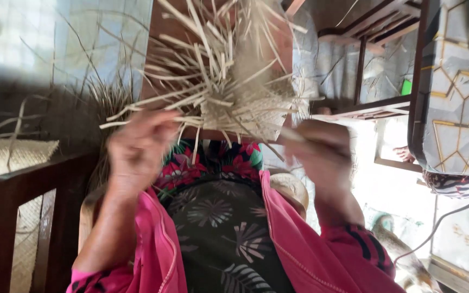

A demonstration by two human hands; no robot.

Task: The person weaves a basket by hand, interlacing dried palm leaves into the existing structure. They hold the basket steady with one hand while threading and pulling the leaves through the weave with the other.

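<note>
Woven palm-leaf work [240,108], a pale, partly plaited piece with many loose strips fanning upward and to the left, is held up in front of the person's chest, between both hands and above the lap. Its tighter, finished part sits low and toward the right, while the unwoven ends bristle out in all directions. Left hand [139,149] is curled around a few of the loose strips at the lower left edge, fingers pinched on them, though motion blur hides exactly how many it grips. Right hand [321,152] is closed on the lower right corner of the woven part, steadying it; it too is blurred. By the look of it, the plaiting is mid-course: one hand anchors the finished weave while the other sorts or pulls a strand for the next crossing. A next move would call for picking one strip cleanly out of the tangle, keeping it flat and untwisted, and holding the tension even so the finished rows do not loosen. Beneath the hands lie a pink jacket [321,260] and a dark floral garment [218,228]. A wooden chair arm [23,184] stands at the left, with a woven mat [6,157] just behind it, and a wooden frame [375,106] stands further off on the right.
</note>
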